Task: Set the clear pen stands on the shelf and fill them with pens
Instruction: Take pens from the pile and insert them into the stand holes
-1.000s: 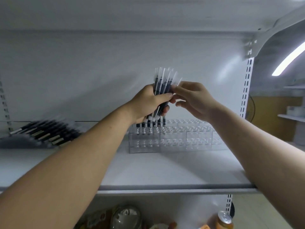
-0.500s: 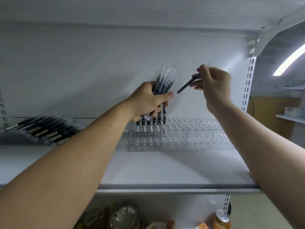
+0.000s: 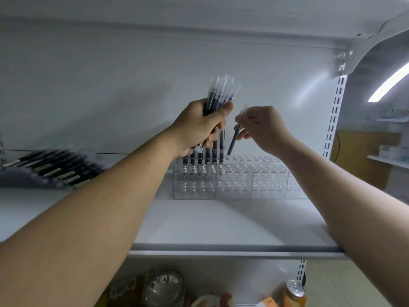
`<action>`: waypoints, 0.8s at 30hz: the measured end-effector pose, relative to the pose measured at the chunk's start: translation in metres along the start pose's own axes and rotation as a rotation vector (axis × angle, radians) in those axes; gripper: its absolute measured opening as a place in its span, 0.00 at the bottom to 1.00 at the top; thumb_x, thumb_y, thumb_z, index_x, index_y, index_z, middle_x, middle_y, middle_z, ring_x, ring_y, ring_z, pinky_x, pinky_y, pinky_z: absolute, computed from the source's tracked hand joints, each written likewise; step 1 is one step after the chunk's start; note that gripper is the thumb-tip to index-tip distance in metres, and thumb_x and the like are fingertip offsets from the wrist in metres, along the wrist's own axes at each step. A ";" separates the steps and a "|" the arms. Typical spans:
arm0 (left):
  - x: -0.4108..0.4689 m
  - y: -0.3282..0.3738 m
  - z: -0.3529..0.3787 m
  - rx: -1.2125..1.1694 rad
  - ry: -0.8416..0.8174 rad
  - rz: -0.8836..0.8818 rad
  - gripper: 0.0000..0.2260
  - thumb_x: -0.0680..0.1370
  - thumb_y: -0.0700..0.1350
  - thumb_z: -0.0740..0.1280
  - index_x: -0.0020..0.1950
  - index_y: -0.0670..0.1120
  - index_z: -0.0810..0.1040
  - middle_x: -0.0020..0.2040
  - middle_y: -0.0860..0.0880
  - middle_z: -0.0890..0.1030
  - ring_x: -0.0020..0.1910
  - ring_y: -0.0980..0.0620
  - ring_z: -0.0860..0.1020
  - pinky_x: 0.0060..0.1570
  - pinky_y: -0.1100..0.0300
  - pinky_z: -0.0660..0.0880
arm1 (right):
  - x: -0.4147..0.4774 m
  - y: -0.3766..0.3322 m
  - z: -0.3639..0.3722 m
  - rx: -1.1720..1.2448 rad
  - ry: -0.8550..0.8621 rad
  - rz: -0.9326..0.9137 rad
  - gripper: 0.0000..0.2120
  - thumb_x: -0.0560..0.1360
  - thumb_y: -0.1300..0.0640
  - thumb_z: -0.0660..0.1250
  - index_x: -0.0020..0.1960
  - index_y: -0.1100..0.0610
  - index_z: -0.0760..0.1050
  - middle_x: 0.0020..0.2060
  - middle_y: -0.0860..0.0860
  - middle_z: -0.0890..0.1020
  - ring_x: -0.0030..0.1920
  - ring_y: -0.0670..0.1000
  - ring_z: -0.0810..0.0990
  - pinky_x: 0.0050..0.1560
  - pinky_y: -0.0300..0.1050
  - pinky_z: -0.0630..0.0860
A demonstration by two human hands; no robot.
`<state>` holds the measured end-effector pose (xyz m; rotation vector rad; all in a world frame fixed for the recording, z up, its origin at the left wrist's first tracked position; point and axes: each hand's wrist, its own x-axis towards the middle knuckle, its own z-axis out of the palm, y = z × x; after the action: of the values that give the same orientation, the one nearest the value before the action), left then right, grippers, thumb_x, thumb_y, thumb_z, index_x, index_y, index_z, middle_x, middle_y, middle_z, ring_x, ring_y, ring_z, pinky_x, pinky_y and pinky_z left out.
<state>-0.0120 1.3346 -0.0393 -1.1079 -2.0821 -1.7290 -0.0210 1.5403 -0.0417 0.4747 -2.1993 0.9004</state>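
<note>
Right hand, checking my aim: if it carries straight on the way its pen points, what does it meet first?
Probably the back row of the clear plastic pen stand, just right of the dark pens standing there; depth unclear.

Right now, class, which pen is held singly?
The dark pen pinched by the right hand, slanting down toward the clear stands; the left hand grips a whole bundle.

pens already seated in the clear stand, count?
6 pens side by side in the back row at the left end of the clear stand, under the left hand, which may hide others.
</note>
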 end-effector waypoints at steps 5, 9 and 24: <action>0.000 -0.001 0.000 0.005 -0.007 0.005 0.23 0.86 0.53 0.65 0.63 0.31 0.71 0.37 0.49 0.75 0.27 0.53 0.70 0.27 0.59 0.70 | -0.002 -0.001 0.005 -0.060 -0.121 0.014 0.12 0.83 0.56 0.68 0.48 0.64 0.82 0.37 0.53 0.87 0.37 0.47 0.88 0.49 0.60 0.85; 0.001 -0.002 0.001 0.007 -0.007 -0.003 0.20 0.86 0.52 0.65 0.62 0.34 0.73 0.37 0.49 0.75 0.27 0.54 0.70 0.27 0.59 0.70 | -0.002 0.000 0.011 -0.094 -0.197 0.039 0.08 0.82 0.57 0.70 0.46 0.59 0.81 0.36 0.50 0.88 0.39 0.54 0.89 0.46 0.67 0.84; 0.002 -0.004 0.001 0.012 -0.016 -0.006 0.15 0.86 0.51 0.65 0.59 0.38 0.74 0.38 0.48 0.75 0.26 0.53 0.69 0.26 0.60 0.70 | 0.001 0.004 0.020 -0.112 -0.246 0.165 0.06 0.80 0.58 0.73 0.54 0.59 0.81 0.35 0.51 0.88 0.40 0.56 0.89 0.49 0.66 0.85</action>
<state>-0.0155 1.3365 -0.0417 -1.1168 -2.1040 -1.7136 -0.0329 1.5290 -0.0531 0.3713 -2.5288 0.8347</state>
